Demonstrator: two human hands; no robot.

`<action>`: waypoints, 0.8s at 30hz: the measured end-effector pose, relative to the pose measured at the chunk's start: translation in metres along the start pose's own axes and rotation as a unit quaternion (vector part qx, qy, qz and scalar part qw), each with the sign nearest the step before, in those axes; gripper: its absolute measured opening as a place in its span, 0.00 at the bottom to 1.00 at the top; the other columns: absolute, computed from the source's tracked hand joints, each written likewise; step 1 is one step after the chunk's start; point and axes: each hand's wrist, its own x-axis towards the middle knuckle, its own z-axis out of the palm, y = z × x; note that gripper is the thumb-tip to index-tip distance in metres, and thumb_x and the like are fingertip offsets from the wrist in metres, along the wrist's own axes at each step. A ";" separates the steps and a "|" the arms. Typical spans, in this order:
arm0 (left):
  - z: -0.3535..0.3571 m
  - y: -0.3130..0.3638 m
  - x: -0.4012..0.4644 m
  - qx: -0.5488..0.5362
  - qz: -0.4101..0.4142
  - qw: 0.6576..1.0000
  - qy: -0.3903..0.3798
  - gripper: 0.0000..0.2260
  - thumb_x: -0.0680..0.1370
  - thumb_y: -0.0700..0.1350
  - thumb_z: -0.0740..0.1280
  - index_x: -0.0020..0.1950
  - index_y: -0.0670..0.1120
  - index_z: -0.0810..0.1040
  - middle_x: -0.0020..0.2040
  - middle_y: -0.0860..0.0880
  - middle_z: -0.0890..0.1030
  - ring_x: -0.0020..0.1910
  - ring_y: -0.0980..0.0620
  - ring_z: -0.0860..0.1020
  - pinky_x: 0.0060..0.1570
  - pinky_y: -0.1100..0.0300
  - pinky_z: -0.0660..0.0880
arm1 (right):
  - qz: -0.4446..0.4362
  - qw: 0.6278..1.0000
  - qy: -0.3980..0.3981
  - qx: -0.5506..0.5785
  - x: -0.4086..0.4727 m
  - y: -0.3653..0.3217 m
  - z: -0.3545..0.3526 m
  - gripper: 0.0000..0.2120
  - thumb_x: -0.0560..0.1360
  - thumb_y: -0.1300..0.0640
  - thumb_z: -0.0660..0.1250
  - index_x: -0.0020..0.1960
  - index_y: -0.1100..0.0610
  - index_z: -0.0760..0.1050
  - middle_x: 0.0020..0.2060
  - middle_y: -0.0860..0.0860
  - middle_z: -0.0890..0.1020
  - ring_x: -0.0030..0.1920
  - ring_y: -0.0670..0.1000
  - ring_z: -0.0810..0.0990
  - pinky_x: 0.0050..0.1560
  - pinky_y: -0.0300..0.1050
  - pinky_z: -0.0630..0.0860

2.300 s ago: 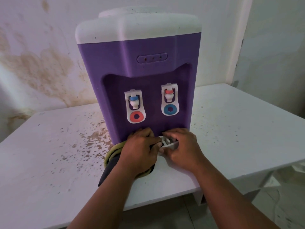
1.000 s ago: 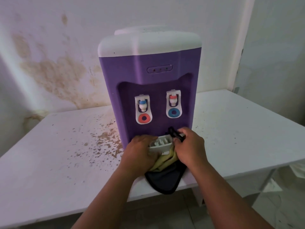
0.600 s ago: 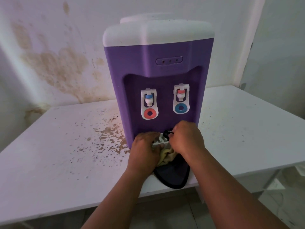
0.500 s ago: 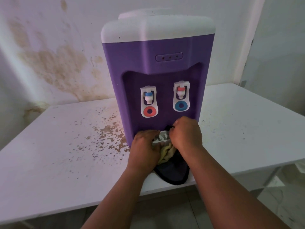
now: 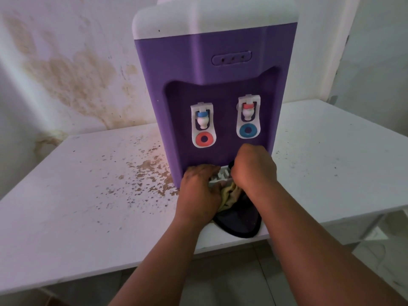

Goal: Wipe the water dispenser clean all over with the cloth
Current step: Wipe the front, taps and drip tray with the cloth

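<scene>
Pressing down at the foot of the water dispenser (image 5: 212,85), both hands work close together, almost knuckle to knuckle. The left hand (image 5: 199,191) lies flat, palm down, fingers spread a little over the left end of the small white drip tray (image 5: 219,176), its heel resting on the bunched cloth (image 5: 236,208); whether it grips anything underneath I cannot tell. The right hand (image 5: 254,168) is curled into a tight fist around a dark bit of the cloth, held against the right end of the tray, just below the recessed front panel. Only a narrow slotted strip of the tray shows between the two hands.

The cloth is yellowish-green where it is crumpled under the hands and dark, nearly black, where it trails out flat toward the near edge of the bench (image 5: 66,217).

The dispenser stands upright toward the back of the bench, purple in the body with a white top. In its recess sit two white taps: the left tap (image 5: 202,127) has a blue cap and a red ring beneath it, the right tap (image 5: 248,119) a red cap and a blue ring. A small oval panel (image 5: 231,58) with three dots sits above them.

Brown specks and blotches (image 5: 152,171) spatter the white bench to the left of the dispenser. The wall (image 5: 72,74) behind carries a large brownish stain.
</scene>
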 end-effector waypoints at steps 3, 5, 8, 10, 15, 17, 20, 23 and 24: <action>-0.001 0.000 0.000 -0.003 0.002 1.000 -0.010 0.19 0.73 0.41 0.77 0.63 0.50 0.84 0.58 0.54 0.84 0.58 0.52 0.77 0.61 0.60 0.73 | 0.022 1.000 -0.015 0.004 0.004 0.003 -0.003 0.18 0.74 0.60 0.73 0.36 0.53 0.63 0.33 0.49 0.69 0.30 0.48 0.67 0.30 0.41 0.66; -0.002 0.000 0.000 -0.012 0.006 1.000 -0.010 0.19 0.73 0.40 0.76 0.63 0.50 0.84 0.57 0.54 0.84 0.58 0.52 0.77 0.60 0.58 0.73 | 0.037 0.999 -0.021 0.019 0.007 0.001 -0.005 0.15 0.74 0.60 0.73 0.39 0.54 0.66 0.34 0.50 0.70 0.31 0.49 0.69 0.35 0.44 0.71; -0.002 0.000 0.000 -0.017 0.002 1.000 -0.010 0.19 0.73 0.40 0.76 0.63 0.51 0.84 0.57 0.54 0.85 0.57 0.52 0.77 0.60 0.58 0.73 | 0.031 0.999 -0.004 0.025 0.004 -0.001 -0.003 0.12 0.75 0.61 0.72 0.41 0.56 0.69 0.33 0.49 0.70 0.35 0.52 0.72 0.38 0.45 0.73; -0.001 0.001 0.000 -0.009 -0.001 1.000 -0.011 0.19 0.72 0.39 0.76 0.62 0.51 0.83 0.56 0.55 0.84 0.57 0.53 0.77 0.59 0.60 0.71 | 0.019 0.999 -0.007 0.026 0.001 0.002 -0.003 0.08 0.75 0.61 0.72 0.43 0.57 0.72 0.34 0.50 0.71 0.36 0.53 0.74 0.39 0.45 0.73; -0.001 0.000 -0.001 -0.012 0.008 1.000 0.001 0.19 0.71 0.39 0.76 0.61 0.51 0.83 0.55 0.54 0.85 0.55 0.55 0.75 0.57 0.61 0.69 | 0.013 0.996 -0.087 0.033 0.003 0.011 -0.014 0.05 0.73 0.59 0.73 0.48 0.59 0.81 0.42 0.54 0.82 0.42 0.54 0.81 0.47 0.47 0.82; 0.000 -0.002 -0.001 -0.013 0.010 1.000 0.004 0.19 0.71 0.40 0.77 0.61 0.51 0.83 0.55 0.55 0.85 0.55 0.57 0.74 0.58 0.62 0.69 | 0.010 0.996 -0.081 0.045 0.002 0.014 -0.014 0.07 0.73 0.58 0.73 0.50 0.58 0.83 0.44 0.53 0.83 0.43 0.53 0.82 0.50 0.48 0.83; 0.001 -0.003 0.000 -0.012 0.011 1.000 0.003 0.18 0.73 0.42 0.77 0.61 0.53 0.83 0.56 0.56 0.84 0.56 0.58 0.73 0.59 0.64 0.67 | 0.037 0.996 -0.017 0.082 -0.002 0.020 -0.011 0.06 0.75 0.59 0.72 0.52 0.58 0.83 0.45 0.55 0.84 0.46 0.55 0.82 0.52 0.50 0.82; 0.003 -0.005 0.001 -0.012 0.012 1.000 0.004 0.17 0.73 0.44 0.77 0.61 0.54 0.83 0.56 0.57 0.84 0.56 0.59 0.73 0.59 0.64 0.66 | 0.058 0.995 0.015 0.085 -0.001 0.024 -0.008 0.07 0.77 0.60 0.70 0.54 0.60 0.83 0.49 0.57 0.84 0.49 0.58 0.83 0.55 0.52 0.82; 0.003 -0.005 0.001 -0.012 0.011 1.000 0.005 0.17 0.73 0.44 0.77 0.61 0.54 0.83 0.56 0.57 0.84 0.56 0.60 0.72 0.59 0.64 0.66 | 0.063 0.994 0.014 0.085 0.000 0.024 -0.007 0.07 0.77 0.61 0.70 0.54 0.59 0.83 0.49 0.57 0.84 0.49 0.58 0.82 0.55 0.52 0.82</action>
